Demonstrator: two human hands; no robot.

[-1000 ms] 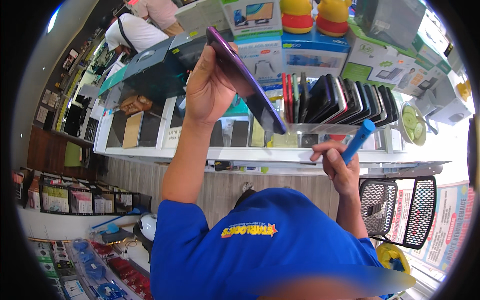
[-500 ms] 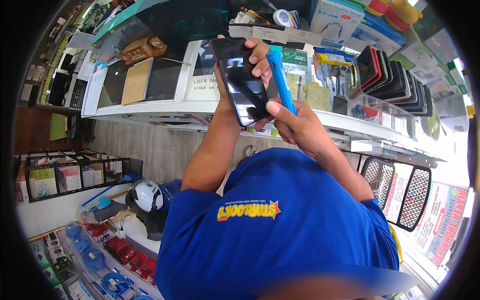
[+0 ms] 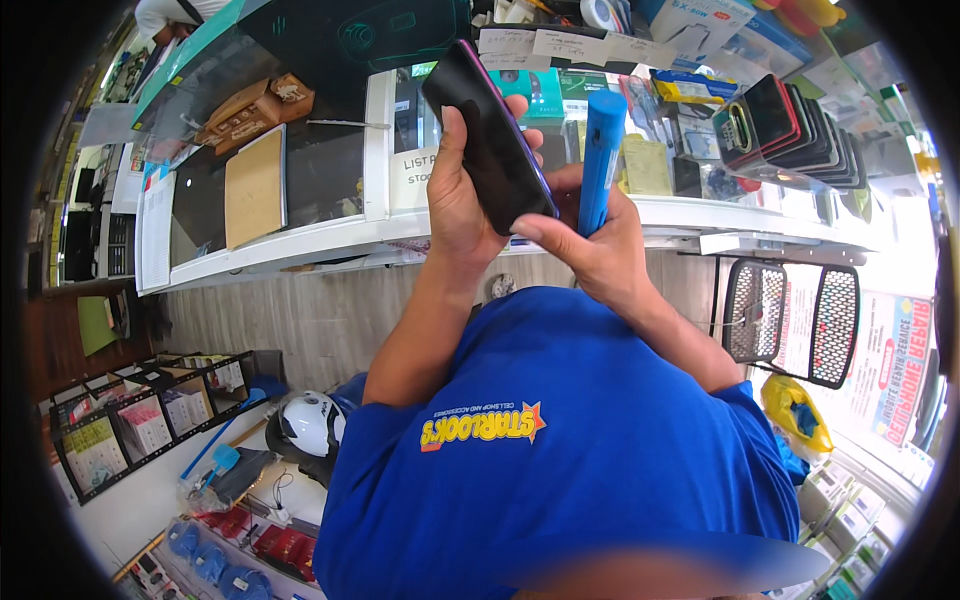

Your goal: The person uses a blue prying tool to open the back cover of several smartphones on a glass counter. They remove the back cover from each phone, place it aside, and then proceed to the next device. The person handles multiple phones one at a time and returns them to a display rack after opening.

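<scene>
Glass-topped desk (image 3: 290,240) spread out on the far side, and just over its near edge it's the phone (image 3: 487,140), gripped by the left fingers (image 3: 517,104), leaning further left now, bright reflections gone from its screen! Right fingers (image 3: 567,180) clasp the blue tube (image 3: 600,150), its far end swung right, thumb at the phone's near end: both hands seem to steady it.

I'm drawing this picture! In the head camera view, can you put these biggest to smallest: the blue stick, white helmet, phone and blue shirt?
1. blue shirt
2. phone
3. blue stick and white helmet: too alike to rank
</scene>
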